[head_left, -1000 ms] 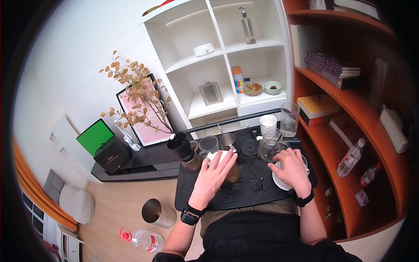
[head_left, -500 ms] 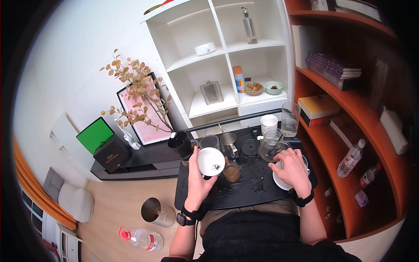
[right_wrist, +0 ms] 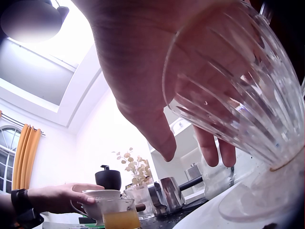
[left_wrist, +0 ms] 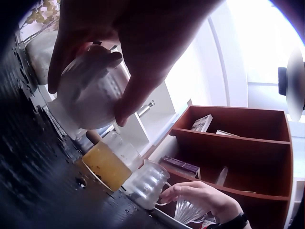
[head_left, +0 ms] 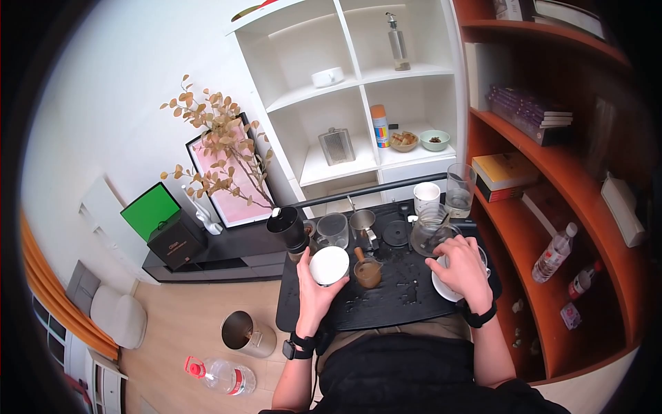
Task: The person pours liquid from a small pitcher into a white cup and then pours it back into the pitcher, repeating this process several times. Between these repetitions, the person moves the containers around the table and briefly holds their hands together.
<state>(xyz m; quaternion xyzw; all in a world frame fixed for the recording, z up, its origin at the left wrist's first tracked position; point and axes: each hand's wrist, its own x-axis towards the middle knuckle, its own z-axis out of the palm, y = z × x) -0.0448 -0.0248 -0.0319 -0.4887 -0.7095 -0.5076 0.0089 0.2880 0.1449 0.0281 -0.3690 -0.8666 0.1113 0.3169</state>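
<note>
My left hand (head_left: 315,295) grips a white cup (head_left: 329,265) by its sides, with the pale inside facing up in the head view. Just right of it stands a small glass pitcher (head_left: 369,273) of brown liquid with a wooden handle. In the left wrist view, thumb and fingers lie on opposite sides of the cup (left_wrist: 95,98). Over the white saucer (head_left: 445,288) is my right hand (head_left: 463,269), fingers loosely bent beside the glass carafe (head_left: 429,240). The right wrist view shows a ribbed clear glass (right_wrist: 238,95) close to the palm, the thumb apart from it.
A black grinder (head_left: 286,229), a glass cup (head_left: 332,229), a metal pot (head_left: 363,222) and a black lid (head_left: 395,233) stand along the back of the wet black table (head_left: 386,314). Further right are a white paper cup (head_left: 425,193) and a tall glass (head_left: 459,190).
My left hand turned over, bringing the white cup's opening into view, then lowered it slightly to the left. Dark specks seen inside half a second ago are not visible now. My right hand stayed put.
</note>
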